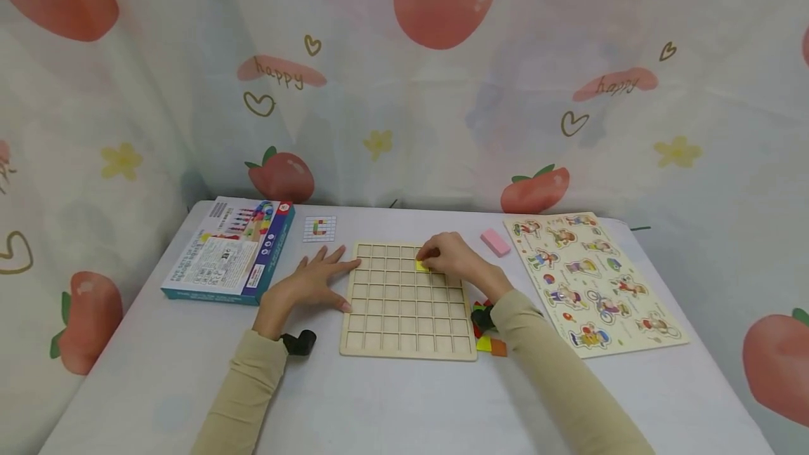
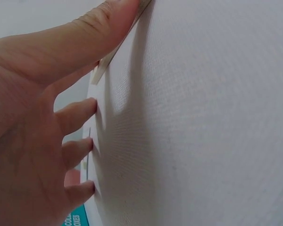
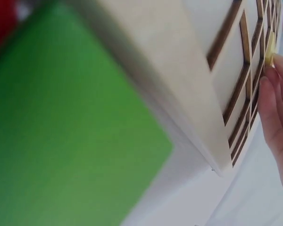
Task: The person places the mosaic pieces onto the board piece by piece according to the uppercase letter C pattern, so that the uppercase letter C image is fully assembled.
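Note:
A wooden grid board (image 1: 407,355) lies flat on the white table, divided into square cells by raised strips. My right hand (image 1: 451,258) is over its upper right part, where thumb and fingers pinch a yellow square tile (image 1: 422,267). In the right wrist view, the yellow tile (image 3: 270,47) stands tilted between the fingertips, right at the grid strips. My left hand (image 1: 310,283) rests spread at the board's left side, index finger and thumb at its edge. The left wrist view has the thumb (image 2: 104,28) along that edge and the other fingertips on the tablecloth.
Loose coloured tiles (image 1: 483,344) lie right of the board, partly hidden by the right wrist; a green one (image 3: 85,122) looms close in the right wrist view. Around are a box (image 1: 218,258), a pattern card (image 1: 319,229), a pink block (image 1: 495,242) and a picture puzzle board (image 1: 584,293).

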The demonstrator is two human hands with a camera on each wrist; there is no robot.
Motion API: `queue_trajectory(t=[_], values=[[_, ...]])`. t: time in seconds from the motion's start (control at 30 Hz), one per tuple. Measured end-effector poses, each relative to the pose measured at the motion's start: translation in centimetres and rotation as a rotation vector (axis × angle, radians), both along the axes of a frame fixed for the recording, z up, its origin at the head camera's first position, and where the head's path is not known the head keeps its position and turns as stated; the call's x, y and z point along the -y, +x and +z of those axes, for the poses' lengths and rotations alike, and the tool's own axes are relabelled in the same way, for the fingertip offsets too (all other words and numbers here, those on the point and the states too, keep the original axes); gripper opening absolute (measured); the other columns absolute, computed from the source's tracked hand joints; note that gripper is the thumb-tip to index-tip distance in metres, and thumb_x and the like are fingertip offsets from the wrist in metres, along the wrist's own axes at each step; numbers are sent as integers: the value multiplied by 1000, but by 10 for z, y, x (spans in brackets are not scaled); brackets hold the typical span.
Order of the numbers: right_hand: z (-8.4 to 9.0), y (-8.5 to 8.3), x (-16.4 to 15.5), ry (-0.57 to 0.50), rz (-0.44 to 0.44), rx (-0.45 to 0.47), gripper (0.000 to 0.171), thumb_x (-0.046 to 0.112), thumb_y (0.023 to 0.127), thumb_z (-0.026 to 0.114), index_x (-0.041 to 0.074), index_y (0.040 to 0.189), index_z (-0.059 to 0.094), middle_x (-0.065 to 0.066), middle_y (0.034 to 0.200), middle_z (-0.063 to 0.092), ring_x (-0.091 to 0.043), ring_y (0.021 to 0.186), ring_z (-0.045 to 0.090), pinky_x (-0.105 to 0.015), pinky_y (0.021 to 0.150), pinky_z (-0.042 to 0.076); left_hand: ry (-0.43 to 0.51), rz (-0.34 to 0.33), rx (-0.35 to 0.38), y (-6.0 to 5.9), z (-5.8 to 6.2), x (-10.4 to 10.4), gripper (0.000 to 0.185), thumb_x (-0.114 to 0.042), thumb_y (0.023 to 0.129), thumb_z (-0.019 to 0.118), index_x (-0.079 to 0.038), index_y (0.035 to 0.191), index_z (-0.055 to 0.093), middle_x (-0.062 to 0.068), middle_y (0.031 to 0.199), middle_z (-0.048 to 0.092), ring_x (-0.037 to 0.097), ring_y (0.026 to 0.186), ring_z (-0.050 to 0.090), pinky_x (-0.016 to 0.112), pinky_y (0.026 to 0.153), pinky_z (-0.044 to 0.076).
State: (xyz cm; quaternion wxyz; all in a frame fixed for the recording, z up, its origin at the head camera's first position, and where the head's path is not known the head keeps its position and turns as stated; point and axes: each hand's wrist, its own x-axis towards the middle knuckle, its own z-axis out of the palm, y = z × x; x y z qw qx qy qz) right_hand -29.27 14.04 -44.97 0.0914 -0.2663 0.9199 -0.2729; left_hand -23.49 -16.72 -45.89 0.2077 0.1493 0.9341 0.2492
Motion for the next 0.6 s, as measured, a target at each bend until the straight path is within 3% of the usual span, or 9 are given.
queue_trajectory(t=[0.13,0.37,0.6], values=[[2,2,-2,10,21,-8,12,6,94,73,3,103,80,-12,106,78,-27,100,70,-41,91,59,0,-2,2,0,0,-1,94,-38,79,88,-26,159,41,14,173,14,44,159,-4,67,125,-6],[7,7,-13,-33,14,44,16,6,94,71,5,108,78,-6,103,78,-19,92,69,-37,86,58,4,2,3,1,0,0,96,-38,78,89,-25,160,40,14,173,13,44,159,-5,67,125,-7],[7,17,-33,-33,8,24,16,6,95,69,5,109,77,-7,102,78,-19,91,67,-35,83,57,13,-2,3,0,-2,1,97,-38,79,88,-23,161,38,15,173,13,45,159,-5,68,124,-7]])
